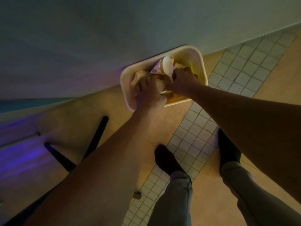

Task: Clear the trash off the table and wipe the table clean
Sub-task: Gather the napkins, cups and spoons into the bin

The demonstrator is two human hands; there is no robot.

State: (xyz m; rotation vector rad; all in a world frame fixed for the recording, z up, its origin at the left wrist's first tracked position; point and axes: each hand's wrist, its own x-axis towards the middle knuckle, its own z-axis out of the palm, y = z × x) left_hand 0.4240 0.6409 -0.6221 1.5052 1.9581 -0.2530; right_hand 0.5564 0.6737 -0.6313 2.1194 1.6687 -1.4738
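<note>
So both hands are down in the bin [201, 62] right now, which sits on the floor against the wall; the left hand [149, 93] has its fingers spread over a wad of crumpled paper trash [140, 75], pressing or clutching it, hard to say which in this blur; the right hand [182, 80] is curled around what looks like a white plastic spoon [167, 65] plus some wrappers, so that one's definitely gripping; the trash itself is already inside the rim, piled high on the left side.

My read is this is the dump step, and the trick is to let go low; drop the stuff from inside the bin rather than above it, otherwise light paper bounces off the pile and lands on the tile floor [241, 62]; I'd release the spoon first since it's stiff and could flick out, then push the paper down flat with the left palm so the heap doesn't topple over the near rim; check nothing sticks to the fingers before heading back to wipe the surface, which isn't clearly in shot from here.
</note>
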